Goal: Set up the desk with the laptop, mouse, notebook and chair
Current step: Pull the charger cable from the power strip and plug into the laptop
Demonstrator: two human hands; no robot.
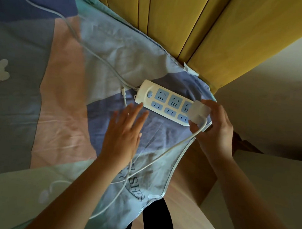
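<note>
A white power strip [165, 102] with blue sockets lies on the bed near its corner. My right hand [215, 126] is shut on a white charger block [199, 111] held at the strip's right end, over the last sockets. The charger's white cable [161, 154] runs from the block down across the bedsheet toward me. My left hand [125, 132] hovers open, fingers spread, just left of the strip and touching nothing. No laptop, mouse, notebook or chair is in view.
The patchwork bedsheet [58, 99] in blue, pink, grey and green covers the bed. A yellow padded headboard [188, 27] stands behind. The strip's own cord [97, 57] trails to the upper left. A small loose plug end [124, 92] lies beside the strip. Wooden floor shows lower right.
</note>
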